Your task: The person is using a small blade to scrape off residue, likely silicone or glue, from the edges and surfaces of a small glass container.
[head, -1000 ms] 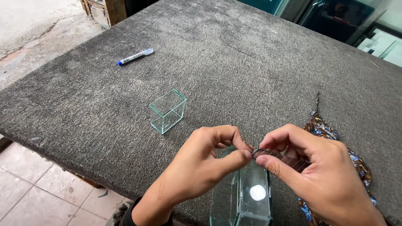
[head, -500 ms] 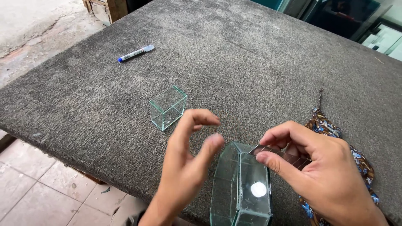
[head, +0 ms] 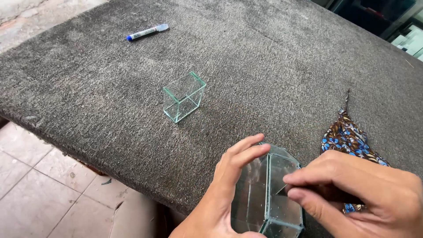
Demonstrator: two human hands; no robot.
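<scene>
A many-sided clear glass vessel (head: 275, 194) stands at the near edge of the grey carpeted table (head: 264, 57). My left hand (head: 224, 194) cups its left side, fingers flat against the glass panes. My right hand (head: 361, 194) comes in from the right, thumb and forefinger pinched on a small dark flat piece (head: 282, 189) whose tip rests on the vessel's top pane. What the piece is cannot be made out. A small open glass cube (head: 183, 97) sits on the table farther back, apart from both hands.
A blue-capped marker (head: 147, 31) lies at the far left of the table. A brown and blue flowered cloth (head: 346, 139) lies behind my right hand. The table's edge drops to a tiled floor (head: 39, 189) at the left.
My left hand left its pinch beside the right hand's fingers, opened, and came to rest against the vessel's left side. The right hand lowered the dark piece onto the glass.
</scene>
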